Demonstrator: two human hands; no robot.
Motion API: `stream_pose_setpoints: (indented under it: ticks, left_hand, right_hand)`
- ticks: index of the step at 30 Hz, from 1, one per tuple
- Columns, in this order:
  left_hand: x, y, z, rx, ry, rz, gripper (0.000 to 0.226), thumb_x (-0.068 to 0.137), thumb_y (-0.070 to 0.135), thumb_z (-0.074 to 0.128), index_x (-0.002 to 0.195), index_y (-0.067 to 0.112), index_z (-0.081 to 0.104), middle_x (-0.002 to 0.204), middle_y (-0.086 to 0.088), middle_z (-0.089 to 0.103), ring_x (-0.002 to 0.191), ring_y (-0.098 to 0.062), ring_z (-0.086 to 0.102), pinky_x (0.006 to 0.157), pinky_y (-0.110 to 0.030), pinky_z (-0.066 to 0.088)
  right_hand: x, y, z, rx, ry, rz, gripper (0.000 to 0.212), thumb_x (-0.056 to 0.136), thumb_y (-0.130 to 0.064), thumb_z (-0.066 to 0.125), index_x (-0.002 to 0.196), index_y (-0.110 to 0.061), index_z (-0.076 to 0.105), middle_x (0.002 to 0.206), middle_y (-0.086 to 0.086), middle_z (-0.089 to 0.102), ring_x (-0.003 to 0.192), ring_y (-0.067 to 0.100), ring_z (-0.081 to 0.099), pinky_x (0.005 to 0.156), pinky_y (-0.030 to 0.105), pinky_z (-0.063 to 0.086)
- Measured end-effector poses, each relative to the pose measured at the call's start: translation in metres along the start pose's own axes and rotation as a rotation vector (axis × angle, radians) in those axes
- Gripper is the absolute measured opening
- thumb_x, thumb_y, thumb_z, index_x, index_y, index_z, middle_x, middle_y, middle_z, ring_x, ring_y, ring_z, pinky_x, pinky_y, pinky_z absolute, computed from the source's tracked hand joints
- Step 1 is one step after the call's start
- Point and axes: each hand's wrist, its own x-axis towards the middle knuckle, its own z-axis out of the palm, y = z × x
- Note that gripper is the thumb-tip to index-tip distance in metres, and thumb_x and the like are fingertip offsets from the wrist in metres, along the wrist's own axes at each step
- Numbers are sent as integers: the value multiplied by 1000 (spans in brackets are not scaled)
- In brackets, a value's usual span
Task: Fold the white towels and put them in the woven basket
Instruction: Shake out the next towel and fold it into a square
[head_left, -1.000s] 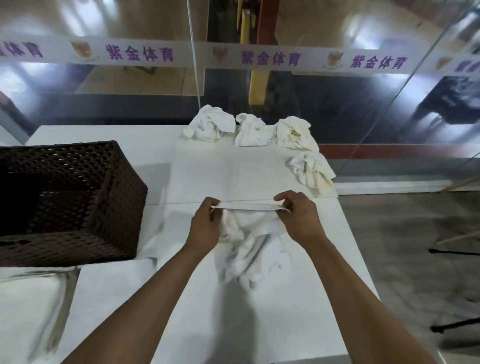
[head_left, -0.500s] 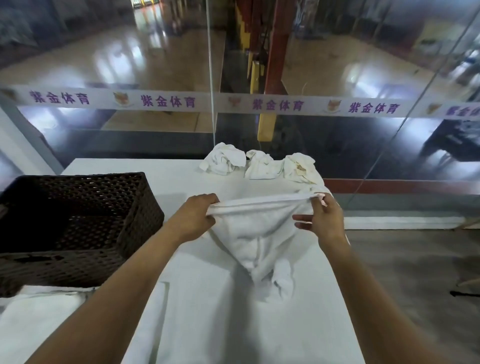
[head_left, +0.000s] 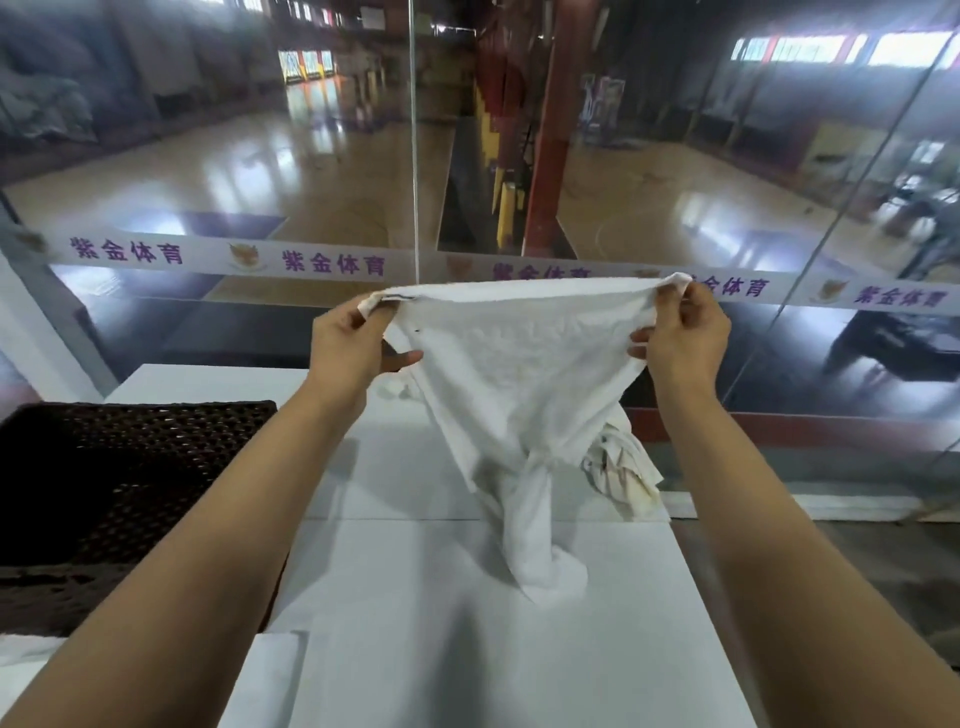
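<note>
Two corners of the white towel (head_left: 519, 374) are pinched taut, one each in the left hand (head_left: 353, 345) and right hand (head_left: 680, 338), its tail bunched on the bench (head_left: 467, 649), so the person should probably shake it flat before folding toward the woven basket (head_left: 119, 483)

A white table (head_left: 467, 649) stands against a glass wall (head_left: 311, 322) with a white strip of purple letters (head_left: 332, 263), and at 12 o'clock a red post (head_left: 550, 156) rises from a shiny wooden gym floor (head_left: 260, 176).
</note>
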Motion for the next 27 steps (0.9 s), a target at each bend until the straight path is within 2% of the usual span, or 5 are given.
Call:
stream_pose_setpoints:
  ticks: [6,12,17,21,27]
  left_hand:
    - [-20,58,-2,-69,-13,209,12,102,27,58,101,26,70,109,2,67,100,-20,67,65,-39,63]
    - [-13,103,-2,55,78,461,12,101,35,58,95,30,68,84,6,68,75,-17,73,52,-34,60]
    - [15,73,-1,94,72,363,17,99,35,61,87,25,69,86,-1,71,80,-21,74,59,-40,62]
    - [51,30,-2,166,80,257,13,99,34,61,90,29,69,92,4,69,93,-17,70,68,-36,63]
    - [101,-4,12,99,116,158,12,98,28,65,88,31,70,90,7,70,96,-16,69,86,-40,61]
  right_hand:
    - [0,-39,-11,-3,176,-135,32,94,-60,49,80,-32,54,78,11,62,70,34,61,66,57,56]
    - [2,-87,-9,115,254,-290,17,100,-42,52,86,-37,57,82,-9,64,76,13,61,72,50,59]
    - [12,-64,10,45,145,-173,25,95,-53,50,75,-37,54,80,8,67,74,39,67,63,55,57]
    - [31,-32,38,99,-64,0,17,104,-39,50,93,-31,60,93,2,71,71,25,76,64,44,63]
    - [72,0,79,254,-220,161,20,104,-27,56,85,-31,61,93,-11,68,98,21,74,82,42,56]
